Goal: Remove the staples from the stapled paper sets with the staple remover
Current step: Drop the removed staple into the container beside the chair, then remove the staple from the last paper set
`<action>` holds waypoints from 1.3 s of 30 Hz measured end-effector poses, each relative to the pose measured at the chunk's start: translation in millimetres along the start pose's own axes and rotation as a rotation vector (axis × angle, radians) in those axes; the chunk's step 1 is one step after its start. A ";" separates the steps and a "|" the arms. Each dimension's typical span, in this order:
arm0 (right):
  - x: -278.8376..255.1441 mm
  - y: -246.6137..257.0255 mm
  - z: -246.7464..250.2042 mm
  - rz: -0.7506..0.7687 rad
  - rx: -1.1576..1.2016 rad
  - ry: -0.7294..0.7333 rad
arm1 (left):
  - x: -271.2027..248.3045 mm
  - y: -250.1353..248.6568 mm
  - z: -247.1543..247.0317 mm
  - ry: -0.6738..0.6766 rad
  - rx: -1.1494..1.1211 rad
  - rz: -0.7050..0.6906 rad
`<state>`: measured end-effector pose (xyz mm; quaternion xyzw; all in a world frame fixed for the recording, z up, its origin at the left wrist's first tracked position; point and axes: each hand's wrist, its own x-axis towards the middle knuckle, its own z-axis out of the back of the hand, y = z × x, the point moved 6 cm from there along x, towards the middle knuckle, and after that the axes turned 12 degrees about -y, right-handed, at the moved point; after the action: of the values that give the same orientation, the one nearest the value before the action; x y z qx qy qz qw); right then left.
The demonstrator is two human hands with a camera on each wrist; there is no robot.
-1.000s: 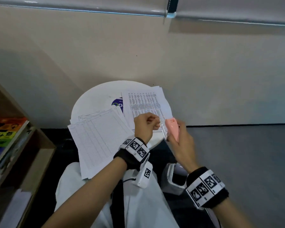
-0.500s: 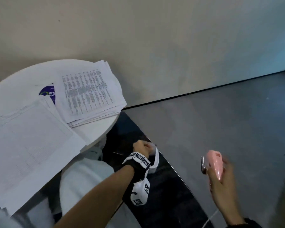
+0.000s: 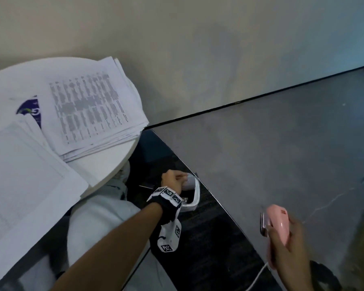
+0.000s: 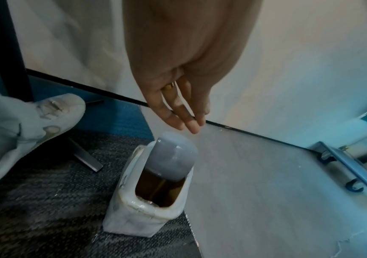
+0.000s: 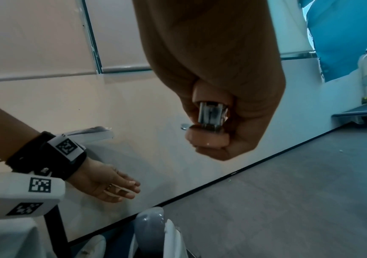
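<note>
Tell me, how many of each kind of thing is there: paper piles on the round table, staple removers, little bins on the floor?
Paper piles on the round table: 2, the printed stack and the ruled-sheet pile
Staple removers: 1, the pink staple remover, gripped by the right hand
Bins on the floor: 1, the small white bin, below the left hand
Total: 4

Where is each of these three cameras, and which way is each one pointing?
Head: worn on the head, looking down at the round table, paper stacks, both forearms and lap.
Left wrist: looks along the open left hand down at the small white bin; a shoe shows.
Right wrist: looks along the right hand gripping the pink staple remover; the left hand appears too.
Shared: the bin and left hand appear in all three.
</note>
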<state>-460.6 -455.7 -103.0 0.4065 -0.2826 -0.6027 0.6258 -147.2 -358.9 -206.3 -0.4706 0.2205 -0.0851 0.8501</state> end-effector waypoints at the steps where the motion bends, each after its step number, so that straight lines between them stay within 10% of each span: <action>1: -1.1 8.9 -5.5 0.005 0.029 0.021 | -3.8 -13.2 5.5 0.023 -0.029 -0.024; 8: -24.9 126.4 -81.7 0.057 0.308 0.317 | -34.1 -132.7 101.2 0.081 -0.166 -0.260; 14: -103.6 230.5 -176.5 0.154 0.320 0.580 | -49.5 -113.3 298.1 -0.487 -0.167 -0.324; 20: -199.0 285.5 -274.4 0.359 0.124 0.912 | -71.4 21.4 445.1 -0.953 0.266 0.347; 23: -226.3 281.3 -313.8 0.394 -0.003 1.018 | -75.0 64.3 461.7 -0.932 0.131 0.499; 31: -234.9 250.5 -347.4 0.363 -0.137 1.003 | -69.7 65.6 456.5 -0.974 0.126 0.058; 39: -230.3 250.4 -346.0 0.307 -0.136 0.977 | -48.5 66.6 465.8 -0.896 0.167 0.030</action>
<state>-63.5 -185.0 -35.3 0.5530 0.0262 -0.2607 0.7909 17.5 49.5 -33.7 -0.3876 -0.1699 0.1220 0.8978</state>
